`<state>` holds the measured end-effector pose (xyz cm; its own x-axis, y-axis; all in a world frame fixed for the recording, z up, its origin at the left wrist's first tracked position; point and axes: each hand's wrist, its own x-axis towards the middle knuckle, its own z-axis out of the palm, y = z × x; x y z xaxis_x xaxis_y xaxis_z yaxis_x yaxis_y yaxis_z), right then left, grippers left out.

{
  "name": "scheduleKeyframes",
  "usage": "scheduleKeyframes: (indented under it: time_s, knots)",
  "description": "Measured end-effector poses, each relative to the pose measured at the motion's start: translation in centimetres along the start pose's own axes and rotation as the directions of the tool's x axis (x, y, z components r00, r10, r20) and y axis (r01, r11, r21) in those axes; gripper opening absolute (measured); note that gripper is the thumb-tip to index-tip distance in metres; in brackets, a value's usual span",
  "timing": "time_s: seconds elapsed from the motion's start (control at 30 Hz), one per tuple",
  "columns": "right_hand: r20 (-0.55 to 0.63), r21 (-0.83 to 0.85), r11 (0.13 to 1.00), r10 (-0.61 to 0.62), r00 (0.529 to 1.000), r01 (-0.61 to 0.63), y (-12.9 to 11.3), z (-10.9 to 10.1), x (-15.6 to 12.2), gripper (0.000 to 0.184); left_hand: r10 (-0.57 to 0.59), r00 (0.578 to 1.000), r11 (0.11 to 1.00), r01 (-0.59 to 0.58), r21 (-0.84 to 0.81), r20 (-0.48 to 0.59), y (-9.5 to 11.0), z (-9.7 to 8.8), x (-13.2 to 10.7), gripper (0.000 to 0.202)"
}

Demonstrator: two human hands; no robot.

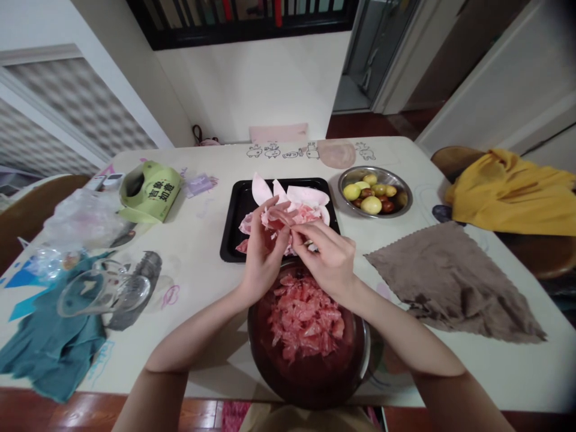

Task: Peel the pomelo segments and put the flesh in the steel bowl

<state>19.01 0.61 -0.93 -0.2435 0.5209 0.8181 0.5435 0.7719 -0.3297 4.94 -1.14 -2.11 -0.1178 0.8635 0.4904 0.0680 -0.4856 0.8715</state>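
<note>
My left hand [264,255] is raised over the far rim of a metal bowl [365,348], its fingers curled around a pale pink pomelo segment [283,217]. From the other side, my right hand [328,255] pinches at the segment's near edge with thumb and fingers. Below both hands, the bowl holds a heap of peeled pink pomelo flesh [308,318]. Just behind it lies a black tray [228,225] with thick white pomelo rind [308,195] and pinkish membrane scraps. My hands hide part of the tray and most of the held segment.
At back right stands a steel bowl [407,201] of green and brown fruit. A brown cloth [454,282] lies right, near a yellow cloth [517,192] on a chair. Left are a green bag [155,195], clear plastic [83,219], a glass pitcher [85,294] and a teal cloth [58,342].
</note>
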Motion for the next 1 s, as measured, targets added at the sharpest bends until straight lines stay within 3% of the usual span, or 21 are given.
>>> scheduleKeyframes:
  time_s: [0.1, 0.23, 0.5, 0.67, 0.83, 1.0]
  knots:
    - [-0.001, -0.05, 0.998, -0.028, 1.0, 0.028, 0.3, 0.2, -0.1, 0.01, -0.029, 0.999, 0.999, 0.03, -0.023, 0.018, -0.3, 0.0, 0.0, 0.045]
    - [0.003, -0.008, 0.999, 0.031, 1.0, -0.031, 0.5, -0.2, 0.1, 0.012, -0.013, 0.998, 0.997, 0.019, -0.08, 0.067, -0.3, 0.0, 0.1, 0.047]
    - [0.003, -0.009, 0.998, 0.06, 0.998, -0.06, 0.9, -0.4, 0.6, 0.014, -0.008, 0.996, 1.0, 0.01, -0.022, 0.091, 0.5, -0.4, -0.2, 0.045]
    - [0.038, 0.108, 0.985, 0.134, 0.99, -0.137, 1.5, -0.2, 0.8, 0.012, -0.047, 0.993, 0.997, 0.053, -0.051, 0.105, 0.4, -0.6, 0.2, 0.042]
    - [0.068, 0.176, 0.98, 0.084, 0.994, -0.095, 1.1, 0.0, 0.9, 0.011, -0.07, 0.996, 0.994, 0.074, -0.085, 0.047, -0.1, -0.8, 0.6, 0.039]
    - [0.053, 0.115, 0.993, 0.008, 0.999, -0.015, 0.3, -0.3, 0.7, 0.009, -0.098, 0.995, 0.985, 0.1, -0.141, 0.024, 0.1, -1.0, 0.6, 0.04]
